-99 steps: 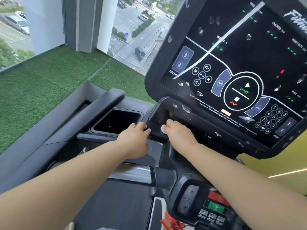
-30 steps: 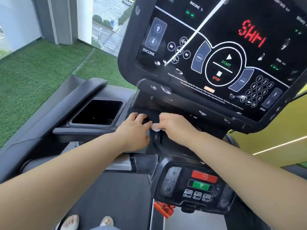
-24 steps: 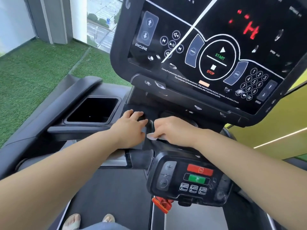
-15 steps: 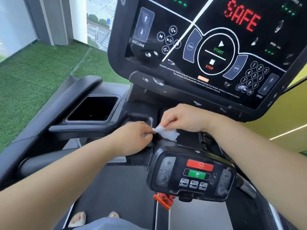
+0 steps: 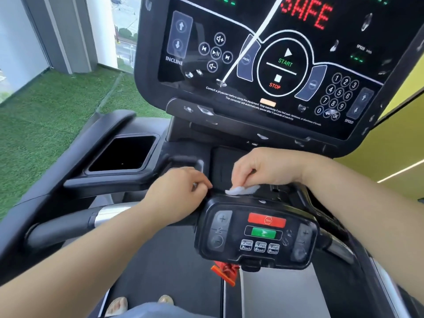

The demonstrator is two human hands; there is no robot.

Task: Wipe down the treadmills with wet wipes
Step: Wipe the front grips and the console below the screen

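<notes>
I stand on a black treadmill with a big console screen [image 5: 263, 60] showing red "SAFE". My right hand [image 5: 263, 168] pinches a small white wet wipe [image 5: 241, 190] and presses it on the top edge of the lower control pod [image 5: 257, 235], which has a red and a green button. My left hand [image 5: 181, 193] rests curled on the bar just left of the pod, fingertips a short way from the wipe, holding nothing visible.
A black cup-holder tray [image 5: 124, 154] sits to the left. The silver and black handlebar [image 5: 75, 223] runs left. An orange safety clip [image 5: 226, 271] hangs under the pod. Green turf [image 5: 46, 125] and windows lie beyond; a yellow wall [image 5: 394, 143] is right.
Both hands came down from the ledge under the screen to the pod's top edge. My left hand let go of the wipe and my right hand now presses it onto the pod.
</notes>
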